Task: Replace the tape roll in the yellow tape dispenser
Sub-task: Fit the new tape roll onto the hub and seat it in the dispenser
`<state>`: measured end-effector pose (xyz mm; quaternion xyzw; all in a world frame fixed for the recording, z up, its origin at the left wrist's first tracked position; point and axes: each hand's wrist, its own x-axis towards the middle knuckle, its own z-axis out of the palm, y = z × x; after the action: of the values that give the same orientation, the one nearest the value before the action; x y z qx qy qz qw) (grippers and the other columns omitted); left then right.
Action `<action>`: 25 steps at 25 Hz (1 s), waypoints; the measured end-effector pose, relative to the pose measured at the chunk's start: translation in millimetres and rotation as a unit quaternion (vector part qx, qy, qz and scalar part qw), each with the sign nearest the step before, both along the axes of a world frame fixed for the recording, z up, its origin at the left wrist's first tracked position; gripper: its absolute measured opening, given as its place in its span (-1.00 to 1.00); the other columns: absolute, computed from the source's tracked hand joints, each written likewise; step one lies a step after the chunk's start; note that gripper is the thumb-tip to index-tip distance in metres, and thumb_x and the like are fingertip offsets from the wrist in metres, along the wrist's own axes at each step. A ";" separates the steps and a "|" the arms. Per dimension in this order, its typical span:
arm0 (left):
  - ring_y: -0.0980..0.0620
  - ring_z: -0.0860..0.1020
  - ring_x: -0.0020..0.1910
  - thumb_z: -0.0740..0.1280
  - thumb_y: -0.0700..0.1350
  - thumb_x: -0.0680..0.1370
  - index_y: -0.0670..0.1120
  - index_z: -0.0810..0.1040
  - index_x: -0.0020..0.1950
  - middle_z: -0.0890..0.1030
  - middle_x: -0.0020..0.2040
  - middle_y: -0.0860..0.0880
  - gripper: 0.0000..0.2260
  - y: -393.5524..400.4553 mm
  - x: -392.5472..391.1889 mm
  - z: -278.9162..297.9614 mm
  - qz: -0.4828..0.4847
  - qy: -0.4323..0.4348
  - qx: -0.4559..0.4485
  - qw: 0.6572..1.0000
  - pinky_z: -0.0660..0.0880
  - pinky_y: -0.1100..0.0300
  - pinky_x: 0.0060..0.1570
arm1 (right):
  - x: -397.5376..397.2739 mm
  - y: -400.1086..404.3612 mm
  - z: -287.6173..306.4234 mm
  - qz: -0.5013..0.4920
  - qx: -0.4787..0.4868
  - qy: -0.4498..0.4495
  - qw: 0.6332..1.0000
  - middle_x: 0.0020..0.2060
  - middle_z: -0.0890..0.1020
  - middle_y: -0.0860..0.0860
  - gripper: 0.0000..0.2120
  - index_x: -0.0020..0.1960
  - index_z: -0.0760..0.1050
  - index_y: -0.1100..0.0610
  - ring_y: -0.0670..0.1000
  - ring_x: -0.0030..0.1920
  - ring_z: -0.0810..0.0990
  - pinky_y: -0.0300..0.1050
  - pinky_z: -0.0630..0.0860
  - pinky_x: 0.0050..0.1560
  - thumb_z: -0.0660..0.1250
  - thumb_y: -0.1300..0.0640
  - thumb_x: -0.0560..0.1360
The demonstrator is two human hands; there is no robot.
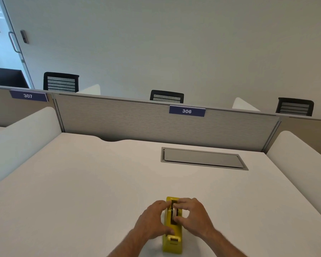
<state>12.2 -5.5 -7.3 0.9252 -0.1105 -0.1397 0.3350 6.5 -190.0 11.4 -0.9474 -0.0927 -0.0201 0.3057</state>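
The yellow tape dispenser (171, 243) stands lengthwise on the white desk (82, 191), near its front edge, cutter end toward me. My left hand (152, 219) clasps the dispenser's left side, thumb near the cutter end. A pale tape roll (172, 212) sits in the slot on top. My right hand (193, 214) reaches in from the right and pinches that roll between thumb and fingers. Most of the roll is hidden by my fingers.
A grey cable hatch (202, 158) is set into the desk at the back right. A grey partition (137, 119) with a "306" label closes the far side, white side dividers (22, 138) flank the desk, and black chairs (60, 81) stand beyond.
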 end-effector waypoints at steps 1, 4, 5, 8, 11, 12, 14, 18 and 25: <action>0.05 0.43 0.35 0.58 0.16 0.32 0.18 0.23 0.55 0.30 0.53 0.12 -0.12 -1.1 0.2 1.4 0.003 -0.001 -0.020 1.000 0.48 0.12 0.34 | -0.1 0.3 -0.1 -0.001 0.007 0.000 1.000 0.13 0.59 -0.28 -0.61 0.13 0.62 -0.15 -0.17 0.11 0.45 -0.28 0.41 0.10 0.48 -0.07 0.31; 0.04 0.44 0.34 0.54 0.09 0.41 0.18 0.31 0.52 0.32 0.51 0.09 -0.27 -5.4 0.3 5.3 0.011 -0.010 -0.047 0.999 0.47 0.14 0.35 | -0.2 0.2 -0.4 0.004 0.023 -0.001 1.000 0.00 0.67 -0.27 -0.67 0.06 0.64 -0.19 -0.17 0.00 0.51 -0.14 0.53 0.05 0.46 -0.07 0.30; 0.03 0.44 0.34 0.53 0.08 0.43 0.19 0.34 0.50 0.33 0.51 0.09 -0.31 -6.5 0.7 5.7 0.014 -0.011 -0.051 0.999 0.47 0.11 0.36 | 0.0 -0.3 -0.5 0.010 0.018 -0.007 1.000 -0.04 0.69 -0.27 -0.70 0.05 0.64 -0.19 -0.17 -0.03 0.51 -0.14 0.54 0.01 0.45 -0.07 0.32; 0.03 0.46 0.31 0.51 0.04 0.46 0.19 0.43 0.44 0.37 0.48 0.09 -0.43 -9.8 1.2 7.8 0.028 -0.015 -0.057 0.998 0.48 0.08 0.35 | 0.3 -3.1 0.1 0.028 0.002 -0.025 0.999 -0.06 0.69 -0.24 -0.76 0.06 0.64 -0.21 -0.15 -0.06 0.50 -0.19 0.53 -0.07 0.43 -0.08 0.39; 0.04 0.48 0.28 0.51 0.02 0.46 0.16 0.49 0.39 0.40 0.44 0.09 -0.48 -11.6 2.1 9.2 0.042 -0.018 -0.064 0.997 0.50 0.14 0.31 | 1.6 -5.2 0.4 0.045 -0.015 -0.040 0.998 -0.07 0.69 -0.23 -0.81 0.06 0.64 -0.21 -0.13 -0.07 0.50 -0.21 0.53 -0.11 0.40 -0.06 0.45; 0.06 0.48 0.25 0.52 0.00 0.45 0.14 0.49 0.38 0.41 0.43 0.09 -0.49 -11.7 1.9 9.3 0.042 -0.019 -0.069 0.997 0.51 0.18 0.29 | 2.7 -5.4 0.8 0.049 -0.018 -0.047 0.998 -0.07 0.69 -0.24 -0.81 0.06 0.64 -0.20 -0.13 -0.07 0.50 -0.20 0.53 -0.11 0.40 -0.04 0.46; 0.10 0.47 0.18 0.53 -0.03 0.44 0.11 0.51 0.36 0.43 0.40 0.09 -0.49 -11.4 1.8 9.9 0.043 -0.022 -0.079 0.996 0.52 0.22 0.25 | 4.8 -5.6 1.5 0.057 -0.025 -0.063 0.996 -0.10 0.70 -0.26 -0.81 0.03 0.65 -0.19 -0.14 -0.08 0.50 -0.19 0.53 -0.12 0.39 -0.04 0.44; 0.12 0.47 0.12 0.57 -0.05 0.39 0.10 0.52 0.30 0.46 0.29 0.14 -0.49 -11.8 1.5 10.7 0.052 -0.019 -0.093 0.994 0.51 0.29 0.16 | 6.3 -3.8 4.4 0.078 -0.074 -0.090 0.990 -0.15 0.69 -0.22 -0.75 0.02 0.63 -0.14 -0.11 -0.10 0.48 -0.18 0.52 -0.16 0.31 -0.15 0.40; 0.10 0.47 0.15 0.58 -0.04 0.36 0.10 0.53 0.26 0.45 0.30 0.13 -0.50 -12.3 4.1 11.3 0.054 -0.013 -0.095 0.994 0.51 0.30 0.14 | 11.0 -5.7 4.0 0.087 -0.068 -0.099 0.989 -0.17 0.70 -0.21 -0.80 -0.07 0.66 -0.08 -0.12 -0.12 0.49 -0.12 0.55 -0.20 0.33 -0.12 0.40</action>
<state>16.2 -17.8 4.0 0.8954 -0.0778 -0.0978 0.4273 17.6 -195.7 15.4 -0.9477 -0.2055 -0.0811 0.2304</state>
